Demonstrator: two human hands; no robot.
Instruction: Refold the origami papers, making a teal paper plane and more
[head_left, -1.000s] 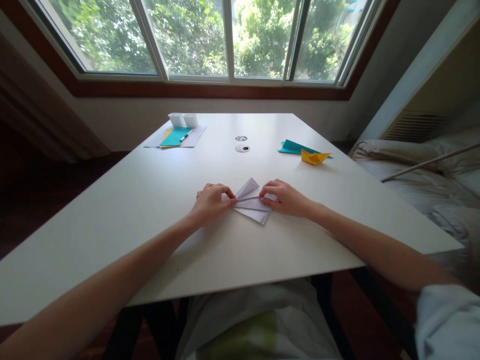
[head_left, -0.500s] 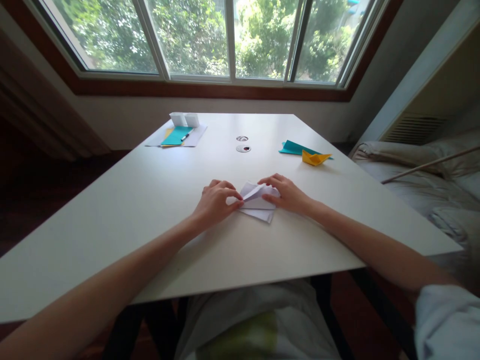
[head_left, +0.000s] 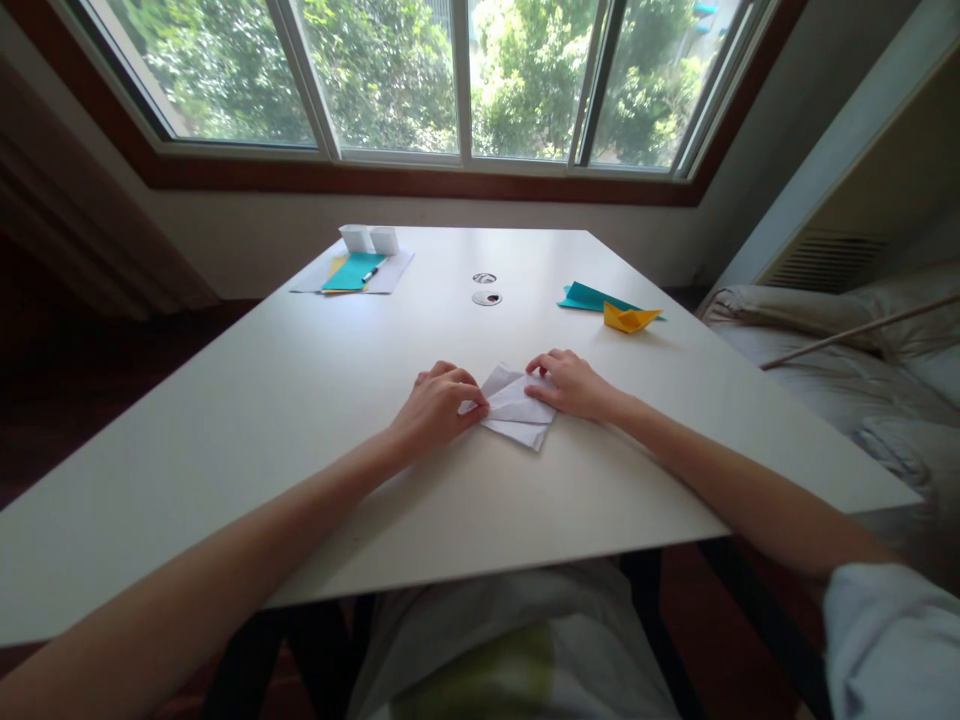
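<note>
Head view shows our fingertips (head_left: 474,400) pressed onto a white folded paper (head_left: 517,412) lying flat near the middle of the white table (head_left: 300,400). Our left hand (head_left: 439,405) is curled, its fingers closed down on the paper's left corner, pinning rather than lifting it. Our right hand (head_left: 571,384) lies flatter, fingers bent and resting on the right edge, holding that side down. We judge that we are flattening a fold into a crease; the next move seems to call for steady pressure along the fold line while the other hand keeps the sheet from sliding. Further out, a yellow paper boat (head_left: 630,317) sits on a teal sheet (head_left: 589,296) to the right, and a stack of papers (head_left: 352,272) with a pen lies far left.
</note>
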